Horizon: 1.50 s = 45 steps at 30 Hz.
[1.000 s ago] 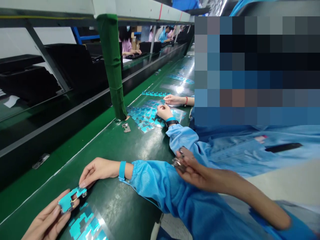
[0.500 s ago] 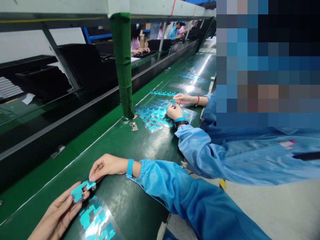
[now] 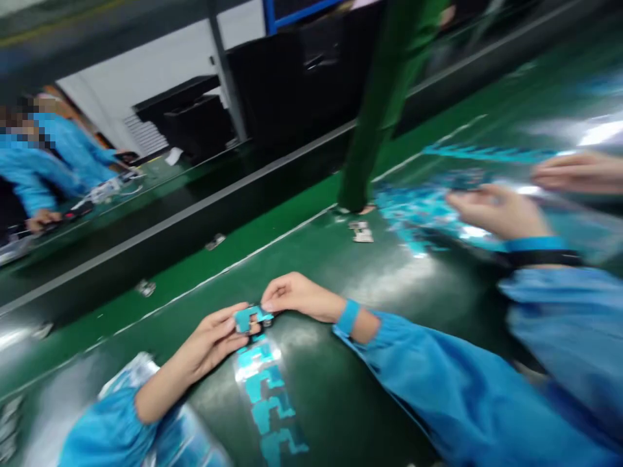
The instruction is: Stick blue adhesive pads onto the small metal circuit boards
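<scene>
My left hand [image 3: 217, 340] grips a small circuit board from its left side, thumb on top and fingers underneath. A cut-out blue film [image 3: 242, 320] lies over the board's upper face. At the right end, my right hand [image 3: 299, 297] pinches the edge of the blue film; whether it also grips the board I cannot tell. Just below the hands, a clear sheet of blue film cut-outs [image 3: 263, 415] lies on the green bench [image 3: 341, 402]. More film sheets [image 3: 187, 434] lie partly under my left sleeve.
A co-worker's hands [image 3: 506, 211] work over blue film sheets [image 3: 418, 217] at the right. A green-wrapped post [image 3: 374, 123] rises from the bench, with a loose circuit board [image 3: 361, 231] beside it. Several boards, including one [image 3: 146, 287], lie along the far green strip. People sit far left.
The view has swung left and tilted, bringing people at the far left into sight. Both hands still hold the board and film in much the same pose.
</scene>
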Tool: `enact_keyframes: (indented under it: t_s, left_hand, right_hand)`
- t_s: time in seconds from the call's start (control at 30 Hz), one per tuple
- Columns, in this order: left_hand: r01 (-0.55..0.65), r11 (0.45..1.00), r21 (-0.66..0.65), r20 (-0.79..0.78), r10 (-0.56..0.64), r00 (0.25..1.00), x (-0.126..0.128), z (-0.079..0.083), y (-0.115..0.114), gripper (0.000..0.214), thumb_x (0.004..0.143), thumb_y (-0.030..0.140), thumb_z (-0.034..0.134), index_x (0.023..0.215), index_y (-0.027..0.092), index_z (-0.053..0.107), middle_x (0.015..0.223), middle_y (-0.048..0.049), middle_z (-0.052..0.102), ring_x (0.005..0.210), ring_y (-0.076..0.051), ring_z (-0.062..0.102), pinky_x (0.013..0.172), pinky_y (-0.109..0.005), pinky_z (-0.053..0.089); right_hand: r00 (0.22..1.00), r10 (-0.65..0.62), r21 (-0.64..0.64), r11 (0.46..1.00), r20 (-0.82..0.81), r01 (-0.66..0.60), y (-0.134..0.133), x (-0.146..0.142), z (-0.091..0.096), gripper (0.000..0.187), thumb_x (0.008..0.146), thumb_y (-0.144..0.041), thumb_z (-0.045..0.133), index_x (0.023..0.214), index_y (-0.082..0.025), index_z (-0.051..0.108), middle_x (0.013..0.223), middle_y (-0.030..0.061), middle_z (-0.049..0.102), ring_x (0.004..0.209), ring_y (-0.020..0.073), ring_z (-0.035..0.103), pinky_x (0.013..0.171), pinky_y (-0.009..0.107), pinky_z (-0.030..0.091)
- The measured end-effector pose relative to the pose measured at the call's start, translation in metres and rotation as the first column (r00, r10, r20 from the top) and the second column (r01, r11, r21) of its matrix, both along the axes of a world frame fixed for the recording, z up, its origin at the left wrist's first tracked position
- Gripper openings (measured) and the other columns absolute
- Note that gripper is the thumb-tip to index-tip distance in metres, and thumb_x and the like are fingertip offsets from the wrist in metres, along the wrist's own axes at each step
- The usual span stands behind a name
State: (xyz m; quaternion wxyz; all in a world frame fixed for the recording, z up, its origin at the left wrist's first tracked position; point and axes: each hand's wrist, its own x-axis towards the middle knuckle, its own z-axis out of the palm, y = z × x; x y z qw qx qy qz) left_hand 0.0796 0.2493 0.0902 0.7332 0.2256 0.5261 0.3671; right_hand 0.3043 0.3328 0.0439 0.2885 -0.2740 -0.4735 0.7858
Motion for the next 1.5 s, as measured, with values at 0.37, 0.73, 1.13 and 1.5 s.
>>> enact_keyframes:
  t_s: [0.37, 0.73, 1.13, 1.5]
  left_hand:
    - [0.079, 0.995, 0.057, 0.221, -0.09, 0.971, -0.004, -0.011, -0.002, 0.043, 0.081, 0.019, 0.082, 0.122, 0.013, 0.071, 0.108, -0.0139, 0.078, 0.103, -0.026, 0.075, 0.082, -0.024, 0.063]
    - [0.109, 0.993, 0.052, 0.298, -0.12, 0.947, -0.009, -0.025, -0.006, 0.04, 0.087, 0.019, 0.077, 0.126, 0.017, 0.069, 0.118, -0.0131, 0.076, 0.11, -0.028, 0.072, 0.088, -0.03, 0.063]
    - [0.148, 0.989, 0.028, 0.273, -0.15, 0.95, -0.009, -0.019, -0.006, 0.042, 0.088, 0.024, 0.077, 0.128, 0.019, 0.069, 0.118, -0.0102, 0.076, 0.113, -0.027, 0.071, 0.09, -0.029, 0.061]
    - [0.16, 0.987, 0.017, 0.273, -0.158, 0.949, -0.01, -0.018, -0.006, 0.041, 0.088, 0.022, 0.075, 0.129, 0.021, 0.068, 0.119, -0.0083, 0.076, 0.114, -0.023, 0.071, 0.093, -0.028, 0.061]
  right_hand:
    - [0.985, 0.075, 0.041, 0.996, 0.156, -0.082, 0.001, 0.007, -0.001, 0.025, 0.072, -0.038, 0.087, 0.08, -0.017, 0.077, 0.078, 0.0044, 0.074, 0.076, 0.0157, 0.065, 0.071, 0.027, 0.049]
    - [0.944, 0.179, 0.093, 0.973, 0.278, -0.212, 0.007, 0.013, -0.023, 0.023, 0.082, -0.049, 0.076, 0.081, -0.026, 0.077, 0.081, 0.0075, 0.075, 0.075, 0.0214, 0.069, 0.068, 0.033, 0.054]
    - [0.948, 0.168, 0.131, 0.969, 0.27, -0.209, 0.004, 0.011, -0.033, 0.025, 0.079, -0.051, 0.076, 0.076, -0.027, 0.076, 0.075, 0.0062, 0.072, 0.067, 0.0198, 0.066, 0.06, 0.032, 0.051]
    - [0.937, 0.189, 0.121, 0.965, 0.295, -0.232, 0.005, 0.012, -0.033, 0.029, 0.079, -0.056, 0.075, 0.075, -0.028, 0.077, 0.078, 0.0082, 0.074, 0.071, 0.0237, 0.069, 0.061, 0.033, 0.055]
